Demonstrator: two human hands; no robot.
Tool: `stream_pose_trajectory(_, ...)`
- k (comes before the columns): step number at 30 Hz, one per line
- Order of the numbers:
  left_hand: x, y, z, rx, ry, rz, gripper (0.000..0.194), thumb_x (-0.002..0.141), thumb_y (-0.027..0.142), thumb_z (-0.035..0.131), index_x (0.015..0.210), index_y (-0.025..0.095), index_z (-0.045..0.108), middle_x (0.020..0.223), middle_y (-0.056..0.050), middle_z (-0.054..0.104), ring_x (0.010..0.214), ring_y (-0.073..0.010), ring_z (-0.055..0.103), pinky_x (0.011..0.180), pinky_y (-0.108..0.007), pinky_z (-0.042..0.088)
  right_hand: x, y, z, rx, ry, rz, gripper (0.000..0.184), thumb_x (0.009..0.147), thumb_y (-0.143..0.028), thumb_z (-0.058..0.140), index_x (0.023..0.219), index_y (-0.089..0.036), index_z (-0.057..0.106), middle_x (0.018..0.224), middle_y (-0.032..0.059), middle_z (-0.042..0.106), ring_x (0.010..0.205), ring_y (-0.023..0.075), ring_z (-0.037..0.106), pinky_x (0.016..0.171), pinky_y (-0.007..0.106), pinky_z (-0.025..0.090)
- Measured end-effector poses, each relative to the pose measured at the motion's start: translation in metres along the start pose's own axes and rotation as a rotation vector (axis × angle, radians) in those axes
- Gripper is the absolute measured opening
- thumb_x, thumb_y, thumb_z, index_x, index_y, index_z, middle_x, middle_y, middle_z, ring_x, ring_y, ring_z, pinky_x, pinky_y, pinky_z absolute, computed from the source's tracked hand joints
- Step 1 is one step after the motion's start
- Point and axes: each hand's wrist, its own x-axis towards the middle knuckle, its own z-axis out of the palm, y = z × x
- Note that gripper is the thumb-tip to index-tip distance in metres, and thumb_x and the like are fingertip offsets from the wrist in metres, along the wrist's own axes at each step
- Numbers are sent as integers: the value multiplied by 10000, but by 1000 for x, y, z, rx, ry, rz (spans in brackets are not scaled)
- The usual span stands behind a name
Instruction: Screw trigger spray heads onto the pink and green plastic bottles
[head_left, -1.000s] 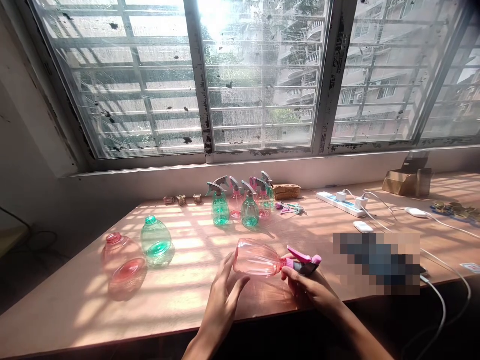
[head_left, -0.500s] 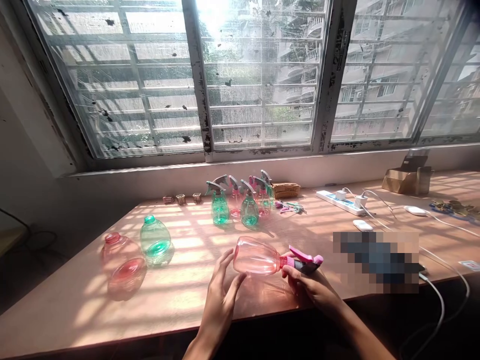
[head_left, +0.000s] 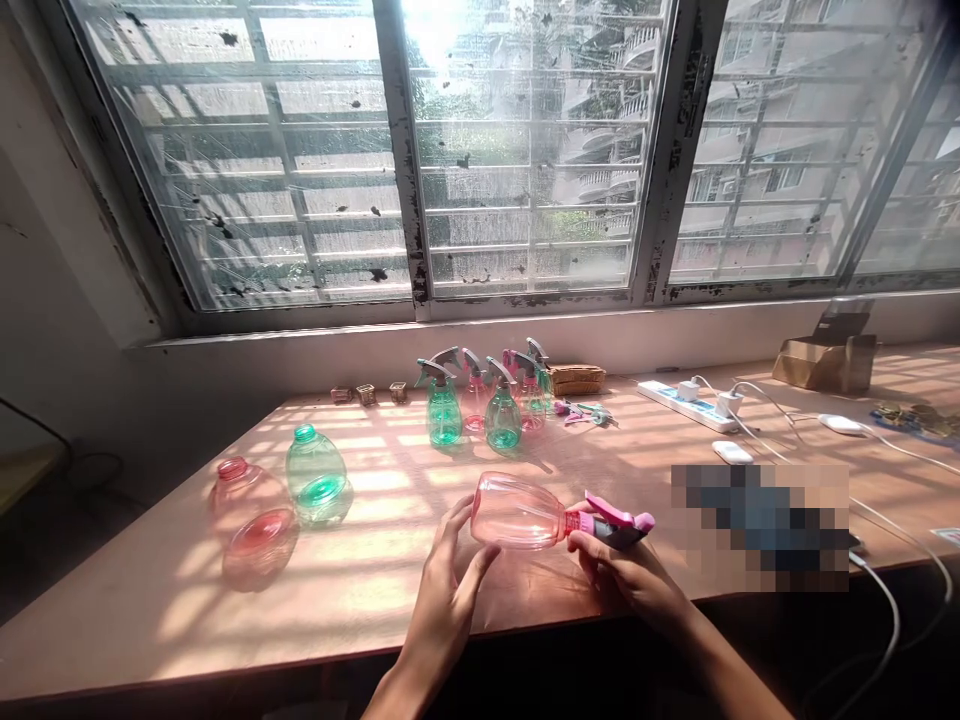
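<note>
A clear pink spray bottle [head_left: 517,512] lies sideways between my two hands above the table's front part, its base to the left. My left hand [head_left: 454,565] cups the base end, thumb below and fingers behind it. At the neck, my right hand [head_left: 619,570] pinches the pink collar [head_left: 582,523] of the spray head [head_left: 619,520], which has a pink trigger and a grey body. To the left stand a pink bottle without a head [head_left: 251,515] and a green bottle without a head [head_left: 316,468].
Several spray bottles with heads [head_left: 444,415] stand near the window wall, beside a brown package [head_left: 576,379] and loose spray parts [head_left: 586,412]. On the right are a white power strip [head_left: 686,405], cables, a blurred dark object [head_left: 761,525] and a cardboard box [head_left: 825,362].
The view has shifted slightly, so the scene sits a little further right. Both hands keep their hold on the pink spray bottle, with hardly any other movement.
</note>
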Motion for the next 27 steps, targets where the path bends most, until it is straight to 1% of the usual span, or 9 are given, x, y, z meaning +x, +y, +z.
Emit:
stream_pose_trajectory(3,0,-1,1,60,9,61,452,982,381,654,1412,275,568,1522,-108,583,1454,-307,513,1239,-502,373,1,3,-1,76,27,-24,355,898,-528,778,1070,-248,643,810,-11,687,543,124,504,498,277,392)
stream_pose_trajectory(6,-1,1,1,41,-10,30,541,950,433,711,1439,271,546,1537,-116,572,1459,-324,507,1242,-515,366,-1,-4,1,-4,-15,-9,304,922,-501,764,1035,-241,655,686,-45,632,554,131,514,529,277,406)
stream_pose_trajectory(11,-1,2,1,-53,11,-51,455,1018,511,588,1390,249,592,1608,-136,490,1494,-335,469,1256,-540,334,-3,-15,4,-130,-46,-17,352,878,-481,809,1080,-233,661,609,-74,593,532,146,537,539,287,421)
stream_pose_trajectory(14,0,1,0,-11,26,6,429,1007,455,624,1391,266,617,1574,-120,528,1485,-328,477,1255,-534,344,-1,-10,3,-58,-44,18,355,892,-496,794,1093,-235,664,608,-66,607,517,138,524,518,277,403)
stream_pose_trajectory(17,-1,3,0,48,56,90,421,979,357,673,1393,300,627,1529,-97,575,1494,-319,463,1257,-532,347,0,-3,2,78,6,4,390,862,-537,814,1065,-234,676,716,-19,678,517,130,519,481,270,378)
stream_pose_trajectory(19,-2,5,0,52,49,102,465,955,333,706,1410,315,610,1530,-90,575,1491,-316,468,1257,-531,352,0,-3,2,114,26,-10,387,854,-548,818,1032,-232,683,775,2,699,535,132,529,489,272,392)
stream_pose_trajectory(22,-2,8,0,39,31,60,499,943,404,725,1414,299,600,1552,-100,553,1504,-323,450,1260,-531,342,-2,-10,2,13,-12,23,346,879,-522,805,1023,-233,680,689,-32,651,545,137,529,513,275,400)
stream_pose_trajectory(25,-1,7,0,-23,42,-23,440,988,503,638,1354,258,633,1589,-124,507,1477,-336,483,1237,-528,368,-4,-16,2,-137,-50,-4,353,884,-493,806,1074,-229,668,611,-63,613,546,151,543,542,289,411)
stream_pose_trajectory(27,-1,5,-1,-75,40,-63,428,1000,530,608,1313,241,652,1599,-137,489,1433,-343,532,1203,-522,411,-4,-16,2,-163,-48,-12,369,887,-488,800,1112,-227,666,605,-65,616,551,157,549,556,298,422)
